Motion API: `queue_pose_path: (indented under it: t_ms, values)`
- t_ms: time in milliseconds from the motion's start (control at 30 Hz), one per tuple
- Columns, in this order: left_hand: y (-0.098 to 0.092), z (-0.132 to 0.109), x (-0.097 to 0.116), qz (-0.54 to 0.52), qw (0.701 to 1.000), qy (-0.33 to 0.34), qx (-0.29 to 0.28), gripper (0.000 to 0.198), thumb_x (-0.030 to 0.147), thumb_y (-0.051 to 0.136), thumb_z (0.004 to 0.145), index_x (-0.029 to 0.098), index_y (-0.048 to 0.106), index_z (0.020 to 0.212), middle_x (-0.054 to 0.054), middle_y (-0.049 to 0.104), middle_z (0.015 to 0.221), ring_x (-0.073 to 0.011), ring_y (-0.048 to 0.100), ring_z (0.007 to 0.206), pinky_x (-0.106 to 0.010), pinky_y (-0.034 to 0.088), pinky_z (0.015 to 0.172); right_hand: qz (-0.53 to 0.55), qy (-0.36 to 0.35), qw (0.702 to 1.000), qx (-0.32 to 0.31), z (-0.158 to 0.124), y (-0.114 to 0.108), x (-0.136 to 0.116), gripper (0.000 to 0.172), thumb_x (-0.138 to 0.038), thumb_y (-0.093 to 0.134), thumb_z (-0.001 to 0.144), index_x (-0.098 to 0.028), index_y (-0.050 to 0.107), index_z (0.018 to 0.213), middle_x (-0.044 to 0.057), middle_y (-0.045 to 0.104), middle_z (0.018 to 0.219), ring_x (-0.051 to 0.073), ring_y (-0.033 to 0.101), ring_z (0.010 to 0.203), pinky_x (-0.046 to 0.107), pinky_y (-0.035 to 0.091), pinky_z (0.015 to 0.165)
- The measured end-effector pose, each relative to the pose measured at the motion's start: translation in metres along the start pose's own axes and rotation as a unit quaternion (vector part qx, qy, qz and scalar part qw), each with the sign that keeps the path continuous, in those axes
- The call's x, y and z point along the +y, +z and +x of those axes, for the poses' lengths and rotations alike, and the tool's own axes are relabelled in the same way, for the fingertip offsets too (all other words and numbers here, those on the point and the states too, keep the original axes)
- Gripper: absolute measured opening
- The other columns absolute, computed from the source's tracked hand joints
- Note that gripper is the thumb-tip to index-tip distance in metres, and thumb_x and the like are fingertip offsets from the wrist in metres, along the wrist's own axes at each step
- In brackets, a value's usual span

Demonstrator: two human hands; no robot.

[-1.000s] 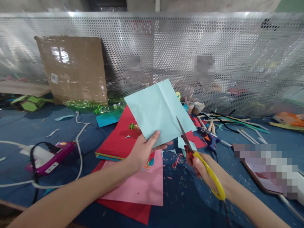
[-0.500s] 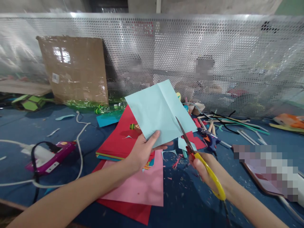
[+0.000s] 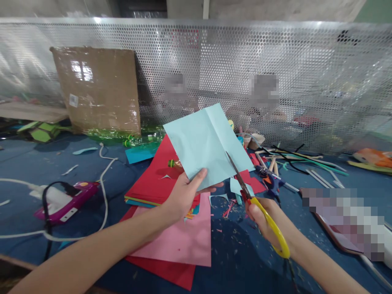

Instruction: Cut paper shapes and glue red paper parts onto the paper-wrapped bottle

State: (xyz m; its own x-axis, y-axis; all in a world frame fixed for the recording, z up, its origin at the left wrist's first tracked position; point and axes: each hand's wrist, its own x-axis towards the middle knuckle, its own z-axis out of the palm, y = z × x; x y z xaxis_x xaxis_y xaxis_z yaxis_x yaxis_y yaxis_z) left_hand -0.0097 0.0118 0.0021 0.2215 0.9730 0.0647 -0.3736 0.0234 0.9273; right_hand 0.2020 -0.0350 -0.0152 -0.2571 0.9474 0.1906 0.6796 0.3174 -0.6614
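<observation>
Change: blade tip of the scissors [image 3: 260, 208] sits slightly deeper in the paper [image 3: 205, 143] than one second ago; both hands otherwise hold nearly the same place.
Paper location: raised above the table [image 3: 239, 261], tilted toward the camera, over the red sheets [image 3: 153, 175] and pink sheet [image 3: 183, 237].
Left hand [image 3: 183, 196]: grip closed on the paper's lower corner, thumb on top, fingers beneath. Judged purpose: keeps the sheet taut and clear of the stack, so only one layer meets the blades.
Right hand [image 3: 263, 218]: grip closed through the yellow handles. Blades look nearly shut and cross the paper's lower right edge.
Hold angle: blades point up and away from the body, roughly along the fold line; judged to follow a straight cut.
Offcuts: small scraps lie on the table below the cut.
Glue gun [image 3: 65, 202]: lies at left, cord attached, well apart from the hands.
Writing: white sticker [image 3: 73, 100] on the cardboard [image 3: 98, 87], too small to read. No brand legible on the scissors.
</observation>
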Motion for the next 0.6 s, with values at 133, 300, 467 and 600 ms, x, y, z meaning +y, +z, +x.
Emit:
queue_pose_path:
  t_ms: [133,300,467,600]
  values:
    - [0.0,0.001,0.001,-0.016,1.0,-0.002,0.009,0.025,0.036,0.071,0.076,0.019,0.07,0.094,-0.004,0.075,0.089,-0.022,0.072,0.075,-0.032,0.059,0.07,0.009,0.013,1.0,-0.003,0.001,-0.001,-0.002,0.058,-0.075,0.023,0.085,-0.024,0.031,0.058,-0.005,0.029,0.054,0.012,0.031,0.049,0.027,0.026,0.047]
    - [-0.004,0.004,0.001,-0.013,0.998,0.006,0.053,0.031,0.034,0.076,0.072,0.016,0.071,0.096,-0.006,0.074,0.098,-0.0249,0.069,0.089,-0.036,0.057,0.077,0.027,0.026,0.999,-0.007,-0.001,-0.001,-0.006,0.058,-0.077,0.026,0.083,-0.024,0.031,0.057,-0.005,0.029,0.052,0.011,0.032,0.046,0.026,0.027,0.041]
    - [-0.01,0.011,-0.006,-0.003,0.998,0.023,0.057,0.036,0.036,0.074,0.074,0.018,0.069,0.105,-0.006,0.07,0.114,-0.027,0.06,0.112,-0.038,0.049,0.096,0.109,0.041,0.991,-0.063,-0.002,0.0,-0.006,0.056,-0.073,0.026,0.086,-0.023,0.039,0.063,-0.003,0.041,0.057,0.014,0.047,0.046,0.026,0.048,0.043]
    - [-0.013,0.014,-0.013,0.015,0.999,0.014,0.026,0.034,0.037,0.072,0.076,0.018,0.07,0.103,-0.006,0.071,0.112,-0.0275,0.061,0.11,-0.04,0.048,0.097,0.093,-0.034,0.993,-0.066,-0.002,0.003,0.008,0.057,-0.063,0.022,0.093,-0.021,0.052,0.069,0.004,0.059,0.064,0.018,0.059,0.057,0.031,0.053,0.055]
